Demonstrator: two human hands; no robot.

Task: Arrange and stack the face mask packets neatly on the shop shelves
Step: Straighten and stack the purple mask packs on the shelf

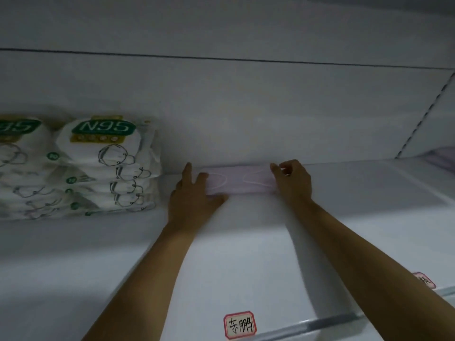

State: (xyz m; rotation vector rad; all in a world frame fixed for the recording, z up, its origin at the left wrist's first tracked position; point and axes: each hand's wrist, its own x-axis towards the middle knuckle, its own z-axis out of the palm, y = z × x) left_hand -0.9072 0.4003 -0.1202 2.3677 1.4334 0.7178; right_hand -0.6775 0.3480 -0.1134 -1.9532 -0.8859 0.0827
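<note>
both hands on the pink mask packet (240, 180) at the back of the shelf (246, 254), right of the N95 stack (108, 166): left hand (194, 195) flat on one end, right hand (291, 180) pinching the other

Both forearms (152, 279) bare, no sleeves, rings or watch.
</note>
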